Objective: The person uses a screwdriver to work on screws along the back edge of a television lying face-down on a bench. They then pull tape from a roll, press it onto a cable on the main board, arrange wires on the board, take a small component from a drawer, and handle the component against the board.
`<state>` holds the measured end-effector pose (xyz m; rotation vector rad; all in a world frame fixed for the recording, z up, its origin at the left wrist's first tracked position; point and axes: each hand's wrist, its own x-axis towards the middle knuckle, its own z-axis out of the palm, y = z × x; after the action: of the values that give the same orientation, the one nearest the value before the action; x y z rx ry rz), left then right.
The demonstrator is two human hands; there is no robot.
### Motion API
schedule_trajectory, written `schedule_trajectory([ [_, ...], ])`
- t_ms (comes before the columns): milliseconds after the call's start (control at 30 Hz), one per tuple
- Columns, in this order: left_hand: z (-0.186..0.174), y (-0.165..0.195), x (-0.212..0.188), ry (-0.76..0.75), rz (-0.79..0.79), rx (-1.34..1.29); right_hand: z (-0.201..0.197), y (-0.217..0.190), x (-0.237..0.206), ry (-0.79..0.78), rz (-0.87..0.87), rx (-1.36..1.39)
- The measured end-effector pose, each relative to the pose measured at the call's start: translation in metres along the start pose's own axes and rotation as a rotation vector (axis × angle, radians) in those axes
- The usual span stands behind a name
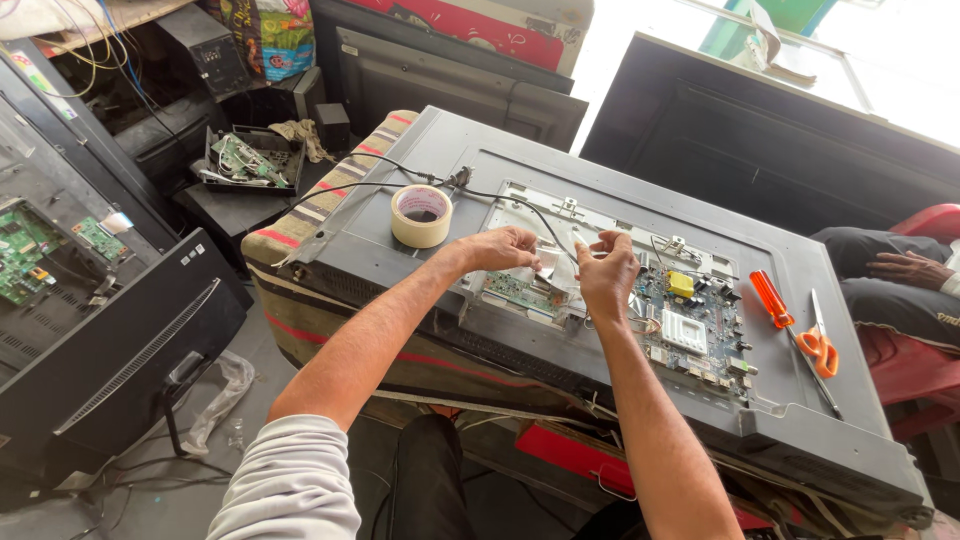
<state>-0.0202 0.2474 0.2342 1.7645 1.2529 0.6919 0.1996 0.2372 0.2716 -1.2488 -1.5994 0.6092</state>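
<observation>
A flat-screen television (430, 255) lies face down on a striped cushion, its back cover off. My left hand (505, 247) and my right hand (606, 270) meet over the open back, fingers pinched on a thin flat ribbon cable between them. Below my left hand sits a green circuit board (515, 292). Right of my right hand is a blue main board (690, 320) with a silver heat sink and a yellow part. A black cable (520, 203) runs across the panel toward my hands.
A roll of beige tape (421, 216) stands on the television's left part. An orange-handled screwdriver (772, 298) and orange scissors (819, 345) lie at its right. Another person's hand (908, 268) rests at the far right. Other televisions and circuit boards stand around.
</observation>
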Motion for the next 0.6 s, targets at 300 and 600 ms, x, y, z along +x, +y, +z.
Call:
schedule_trajectory([
  [300, 0.001, -0.003, 0.006, 0.011, 0.041, -0.146, 0.003, -0.005, -0.011, -0.201, 0.344, 0.029],
  [600, -0.006, 0.008, -0.007, -0.006, -0.006, -0.125, 0.019, -0.009, -0.030, -0.128, 0.297, 0.255],
])
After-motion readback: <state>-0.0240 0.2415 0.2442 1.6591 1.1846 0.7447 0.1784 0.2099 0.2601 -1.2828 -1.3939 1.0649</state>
